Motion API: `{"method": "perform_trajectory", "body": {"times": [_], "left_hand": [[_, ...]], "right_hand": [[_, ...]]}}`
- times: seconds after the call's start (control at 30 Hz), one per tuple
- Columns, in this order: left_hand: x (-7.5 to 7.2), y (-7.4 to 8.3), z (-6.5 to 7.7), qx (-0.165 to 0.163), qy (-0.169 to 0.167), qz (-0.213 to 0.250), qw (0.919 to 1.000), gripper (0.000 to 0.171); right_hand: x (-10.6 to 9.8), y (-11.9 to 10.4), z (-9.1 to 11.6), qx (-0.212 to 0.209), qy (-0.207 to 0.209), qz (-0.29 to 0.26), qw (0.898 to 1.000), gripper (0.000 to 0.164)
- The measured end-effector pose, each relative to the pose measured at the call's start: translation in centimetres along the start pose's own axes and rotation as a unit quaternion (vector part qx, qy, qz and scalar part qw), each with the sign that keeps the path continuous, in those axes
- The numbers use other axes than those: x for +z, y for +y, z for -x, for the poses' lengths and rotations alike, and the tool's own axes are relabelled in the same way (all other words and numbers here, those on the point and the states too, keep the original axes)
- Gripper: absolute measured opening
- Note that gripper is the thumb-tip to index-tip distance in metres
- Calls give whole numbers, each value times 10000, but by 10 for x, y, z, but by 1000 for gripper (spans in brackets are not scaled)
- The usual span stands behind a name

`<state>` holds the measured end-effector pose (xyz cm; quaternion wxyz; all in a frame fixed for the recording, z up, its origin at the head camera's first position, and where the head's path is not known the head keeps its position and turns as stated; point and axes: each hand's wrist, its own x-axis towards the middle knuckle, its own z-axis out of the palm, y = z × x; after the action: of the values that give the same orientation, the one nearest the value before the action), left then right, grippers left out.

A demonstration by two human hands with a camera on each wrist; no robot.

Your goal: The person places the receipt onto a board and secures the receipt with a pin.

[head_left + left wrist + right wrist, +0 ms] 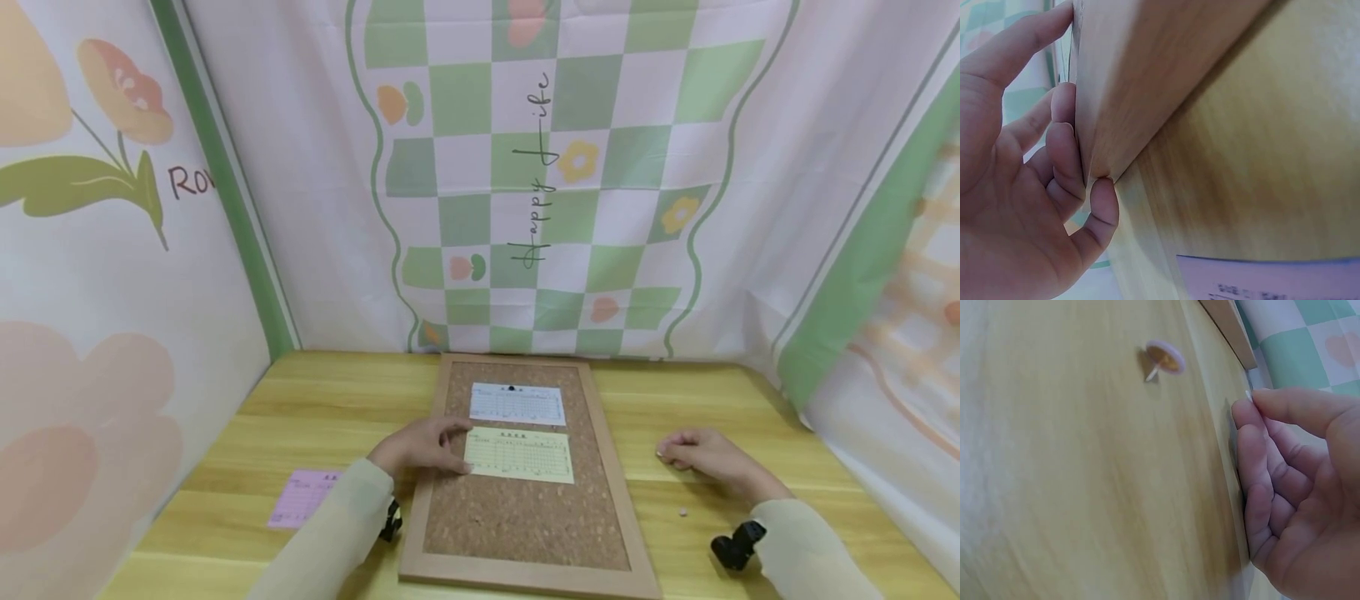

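Observation:
A yellow form slip (pixel 519 455) lies on the framed corkboard (pixel 525 525), below a light blue slip (pixel 517 406) that has a black pin (pixel 512 388) at its top edge. My left hand (pixel 423 446) rests at the yellow slip's left edge, thumb and forefinger spread on it; its other fingers (pixel 1063 150) touch the board's wooden frame. Over the table right of the board, my right hand (pixel 701 454) pinches a thumbtack (pixel 1249 395) between thumb and forefinger, only a pale tip of it showing. Another thumbtack (pixel 1165 357) with a pinkish rim lies on the table nearby.
A pink slip (pixel 296 498) lies on the wooden table (pixel 360 375) left of the board, partly behind my left sleeve. Patterned curtains (pixel 315 208) hang at the back and on both sides.

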<state>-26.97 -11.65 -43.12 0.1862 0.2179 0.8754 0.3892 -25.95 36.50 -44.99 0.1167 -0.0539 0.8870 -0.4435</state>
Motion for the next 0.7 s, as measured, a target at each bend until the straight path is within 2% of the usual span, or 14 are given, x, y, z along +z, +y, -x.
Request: {"method": "perform_trajectory", "body": {"times": [0.33,0.7], "left_hand": [[0,0,1,-59,-25,38,10000,72],[0,1,1,-168,-27,118,9998,72]], "right_hand": [[-3,-14,1,94,-176,-69,9998,34],[0,-40,-6,-125,-388,-247,9989,39]]}}
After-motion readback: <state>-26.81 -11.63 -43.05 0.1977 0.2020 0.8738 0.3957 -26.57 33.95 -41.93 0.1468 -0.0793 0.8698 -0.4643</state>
